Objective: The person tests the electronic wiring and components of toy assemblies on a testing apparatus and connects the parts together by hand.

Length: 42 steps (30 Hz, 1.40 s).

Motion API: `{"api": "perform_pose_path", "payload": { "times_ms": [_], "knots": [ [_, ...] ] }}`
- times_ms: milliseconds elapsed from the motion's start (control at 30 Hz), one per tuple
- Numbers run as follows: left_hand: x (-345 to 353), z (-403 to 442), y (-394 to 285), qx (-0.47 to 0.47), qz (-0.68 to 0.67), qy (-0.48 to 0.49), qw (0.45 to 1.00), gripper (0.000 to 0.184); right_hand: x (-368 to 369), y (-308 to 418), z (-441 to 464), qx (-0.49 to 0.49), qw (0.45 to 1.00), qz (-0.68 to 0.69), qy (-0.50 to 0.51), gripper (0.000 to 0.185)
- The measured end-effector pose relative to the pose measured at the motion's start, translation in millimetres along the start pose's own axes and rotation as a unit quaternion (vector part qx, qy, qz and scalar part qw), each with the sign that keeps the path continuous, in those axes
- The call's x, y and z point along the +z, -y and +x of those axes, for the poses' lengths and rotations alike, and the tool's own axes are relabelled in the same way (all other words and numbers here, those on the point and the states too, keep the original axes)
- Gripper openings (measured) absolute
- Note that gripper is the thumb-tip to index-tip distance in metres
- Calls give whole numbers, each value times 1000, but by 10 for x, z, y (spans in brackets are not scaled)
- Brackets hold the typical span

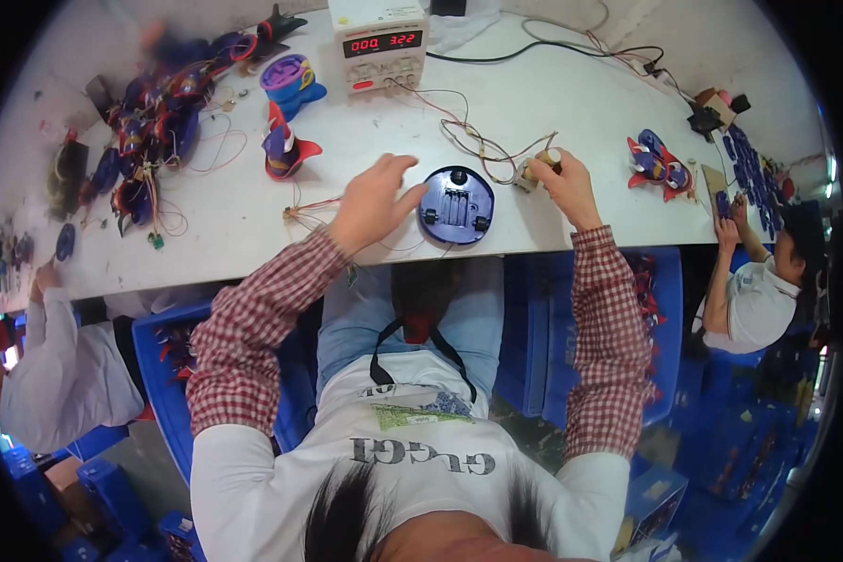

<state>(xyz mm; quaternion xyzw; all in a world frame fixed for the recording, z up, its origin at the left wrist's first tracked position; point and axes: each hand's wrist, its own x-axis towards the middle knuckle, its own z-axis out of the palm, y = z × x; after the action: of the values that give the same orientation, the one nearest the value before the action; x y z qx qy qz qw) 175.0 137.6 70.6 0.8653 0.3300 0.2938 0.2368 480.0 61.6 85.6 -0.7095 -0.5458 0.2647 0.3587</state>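
Observation:
A round dark-blue plastic base [456, 229] lies near the table's front edge, its battery compartment [456, 208] facing up. My left hand [375, 201] hovers at its left side, fingers apart and holding nothing; the fingertips are close to the rim, and I cannot tell whether they touch. To the right of the base, my right hand [569, 187] pinches a small pale wired block [526, 176], partly hidden by the fingers. Red and dark wires [478, 140] run from this block toward the power supply [384, 56], whose display is lit red.
Blue-and-red toy parts [286, 150] stand left of the supply, with a heap of similar parts [159, 112] beyond. Another toy part [660, 167] lies at right. Loose thin wires [309, 211] are by my left wrist. Co-workers [754, 300] sit on both sides; blue crates [534, 347] stand below.

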Motion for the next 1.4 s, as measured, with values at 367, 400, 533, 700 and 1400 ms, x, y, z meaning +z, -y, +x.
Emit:
{"api": "perform_pose_path", "payload": {
  "times_ms": [367, 400, 533, 700, 1400],
  "knots": [
    [410, 229, 118, -32, 37, 76, 996, 23, 690, 692, -478, -132, 987, 90, -15, 18],
    [409, 227, 122, -33, 33, 70, 996, 22, 727, 700, -485, -165, 985, 46, -26, 19],
    [380, 188, 121, -35, 14, 53, 998, 18, 839, 679, -537, -233, 970, -58, -43, 21],
    [383, 168, 132, -28, -10, 38, 999, 15, 917, 650, -586, -250, 962, -100, -36, 21],
    [-243, -1430, -37, -66, -30, -44, 996, 17, 903, 876, -986, -225, 969, 18, -97, 33]
  ]
}}
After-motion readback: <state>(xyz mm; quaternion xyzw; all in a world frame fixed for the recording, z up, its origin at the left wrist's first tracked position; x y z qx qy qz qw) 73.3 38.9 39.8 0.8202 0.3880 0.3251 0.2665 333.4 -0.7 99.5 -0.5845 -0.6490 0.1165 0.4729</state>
